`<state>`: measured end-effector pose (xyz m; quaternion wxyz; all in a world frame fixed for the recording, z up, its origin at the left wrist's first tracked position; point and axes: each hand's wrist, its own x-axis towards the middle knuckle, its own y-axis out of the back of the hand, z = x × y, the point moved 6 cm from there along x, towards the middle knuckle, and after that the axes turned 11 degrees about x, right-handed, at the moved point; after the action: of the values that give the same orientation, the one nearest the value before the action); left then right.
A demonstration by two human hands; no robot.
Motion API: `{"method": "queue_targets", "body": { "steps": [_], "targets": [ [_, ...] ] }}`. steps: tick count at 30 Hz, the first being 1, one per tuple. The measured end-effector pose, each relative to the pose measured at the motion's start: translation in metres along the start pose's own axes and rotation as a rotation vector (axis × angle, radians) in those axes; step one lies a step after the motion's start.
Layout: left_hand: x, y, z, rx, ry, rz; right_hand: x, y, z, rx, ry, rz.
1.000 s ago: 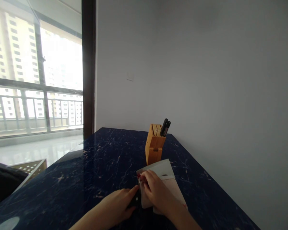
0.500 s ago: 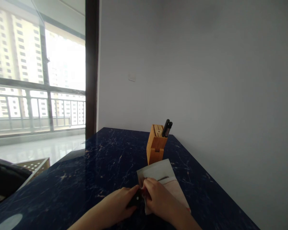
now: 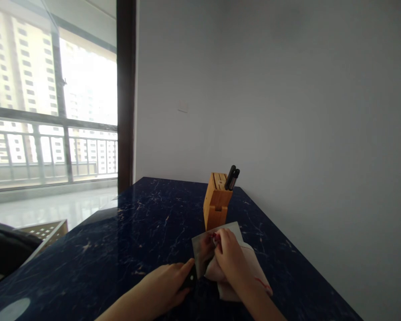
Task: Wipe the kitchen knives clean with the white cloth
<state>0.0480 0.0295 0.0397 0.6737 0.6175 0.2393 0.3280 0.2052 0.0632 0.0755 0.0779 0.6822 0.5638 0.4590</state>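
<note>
We have a black-handled cleaver with a broad, rectangular, shiny metal blade [image 3: 200,256] over the near part of a dark blue, white-veined, marble-look surface [image 3: 153,223], somewhat closer to its right edge than to its left. Whether the blade rests flat on the surface or is held just above it, we cannot tell. Our left hand [image 3: 172,278] grips the handle, a fingertip at the base of the blade. Our right hand [image 3: 229,249] is closed, fingertips together, on a folded white cloth with red stitching [image 3: 255,265], which covers the right part of the blade; we see the hand mirrored dimly in the bare metal. A spot of red shows at those fingertips, too small for us to name.

Just beyond the blade, toward the far right corner of the surface, we see an upright, light-brown wooden knife block [image 3: 216,203]; two black handles [image 3: 232,178] stick up from the right side of its slotted top. Past the far edge rises a grey wall [image 3: 270,111] with a small pale square plate [image 3: 182,106]. Beyond the left edge lies a black object [image 3: 10,249], too cropped for us to identify, beside a pale perforated panel [image 3: 47,229].
</note>
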Motion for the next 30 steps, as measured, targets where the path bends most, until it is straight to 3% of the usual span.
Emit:
{"method": "queue_targets", "body": {
  "steps": [5, 10, 18, 27, 30],
  "targets": [
    [-0.001, 0.004, 0.005, -0.008, 0.009, -0.013, -0.005, -0.013, -0.02, 0.162, 0.127, -0.088],
    [0.0, 0.008, 0.005, -0.024, 0.039, 0.014, -0.008, -0.017, -0.011, 0.191, 0.016, -0.067],
    [0.002, 0.009, 0.0, -0.065, 0.087, 0.018, -0.021, -0.031, -0.035, 0.213, -0.005, -0.237],
    [0.001, 0.01, -0.005, -0.047, 0.114, -0.007, -0.024, -0.03, -0.023, 0.277, -0.038, -0.373],
    [0.001, 0.011, -0.004, -0.046, 0.088, 0.003, -0.023, -0.03, -0.022, 0.274, -0.076, -0.334]
  ]
}}
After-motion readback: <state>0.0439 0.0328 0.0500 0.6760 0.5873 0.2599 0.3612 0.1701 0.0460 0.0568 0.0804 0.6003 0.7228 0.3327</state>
